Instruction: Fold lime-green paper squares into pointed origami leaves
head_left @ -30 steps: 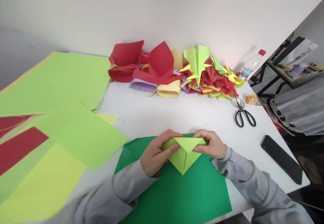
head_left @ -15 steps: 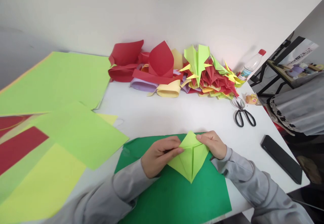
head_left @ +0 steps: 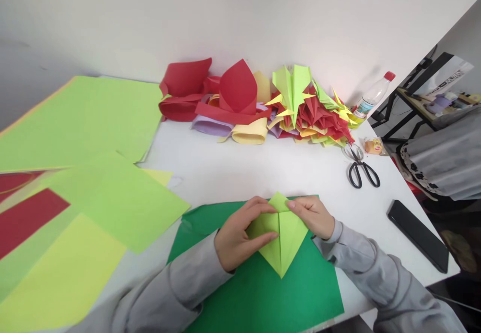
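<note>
A light green folded paper (head_left: 292, 242), kite-shaped with a centre crease, is held tilted over a dark green sheet (head_left: 263, 293). My left hand (head_left: 240, 235) grips its left side, thumb across the front and index finger along the top fold. Thumb and index finger are spread apart there, while the other fingers are partly hidden. At the upper right edge, my right hand (head_left: 313, 216) pinches the paper with the thumb in front. The paper's pointed tip faces down towards me.
Light green sheets (head_left: 124, 197) and red paper (head_left: 30, 220) lie left. Along the wall sit rolled red paper pieces (head_left: 238, 90) and a pile of folded paper pieces (head_left: 311, 115). A bottle (head_left: 372, 97), scissors (head_left: 361, 167), a small packet (head_left: 374, 146) and a black phone (head_left: 418, 235) are right.
My left thumb and index finger have spread apart, and the thumb has slid down the paper's front. The top fold now lies flatter, and my right hand has shifted slightly left.
</note>
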Available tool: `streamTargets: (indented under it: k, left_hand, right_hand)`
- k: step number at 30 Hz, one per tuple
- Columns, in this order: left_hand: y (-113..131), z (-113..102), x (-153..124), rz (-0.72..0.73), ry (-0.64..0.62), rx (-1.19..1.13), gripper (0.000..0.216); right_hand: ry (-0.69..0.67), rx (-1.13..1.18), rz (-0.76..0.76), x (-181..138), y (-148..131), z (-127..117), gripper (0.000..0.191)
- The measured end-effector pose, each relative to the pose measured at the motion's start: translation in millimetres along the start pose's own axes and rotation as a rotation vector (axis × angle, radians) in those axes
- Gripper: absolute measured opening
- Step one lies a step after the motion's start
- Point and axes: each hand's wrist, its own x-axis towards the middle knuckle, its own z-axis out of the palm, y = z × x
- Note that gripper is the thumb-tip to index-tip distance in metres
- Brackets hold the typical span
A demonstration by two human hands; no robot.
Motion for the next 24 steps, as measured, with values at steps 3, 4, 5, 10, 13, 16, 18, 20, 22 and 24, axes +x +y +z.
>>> streamTargets:
  k: [3,4,5,10,13,16,18,20,22,24]
  left_hand:
    - [0.7,-1.2,0.4,-0.005,-0.009,-0.019,0.014]
    - [1.1,-2.0,0.7,-0.010,-0.013,-0.026,0.014]
    - [1.6,-2.8,1.1,-0.016,-0.022,-0.030,0.017]
    - [3.8,-5.7,0.9,-0.042,-0.081,-0.038,0.023]
    - [3.7,-5.1,-1.9,-0.063,-0.065,-0.042,0.006]
    - [3.6,-3.4,-4.5,-0.074,-0.040,-0.034,0.032]
    - [3.8,-2.4,-5.4,-0.066,-0.026,-0.035,0.039]
    - [3.8,-1.9,-5.6,-0.061,-0.022,-0.043,0.044]
    - [3.5,-1.6,-5.5,-0.056,-0.026,-0.062,0.047]
    - [2.8,-1.3,-5.8,-0.048,-0.037,-0.079,0.049]
  right_hand:
    - [0.003,-0.007,0.004,-0.3,-0.8,-0.2,0.057]
    - [0.007,-0.002,0.008,-0.4,-1.1,-0.2,0.057]
    - [0.012,0.006,0.013,-0.3,-1.3,-0.3,0.057]
    - [0.042,0.042,0.025,1.2,0.5,-0.3,0.057]
    - [0.077,0.044,0.009,1.6,1.9,0.1,0.055]
    - [0.125,0.008,-0.005,0.4,0.1,0.4,0.052]
    - [0.134,-0.007,0.002,-0.9,-2.6,-0.1,0.049]
    - [0.123,-0.009,0.015,-1.6,-5.5,-1.5,0.045]
    - [0.102,-0.002,0.025,-1.5,-7.8,-3.3,0.043]
    - [0.084,0.013,0.038,-0.7,-8.8,-4.5,0.043]
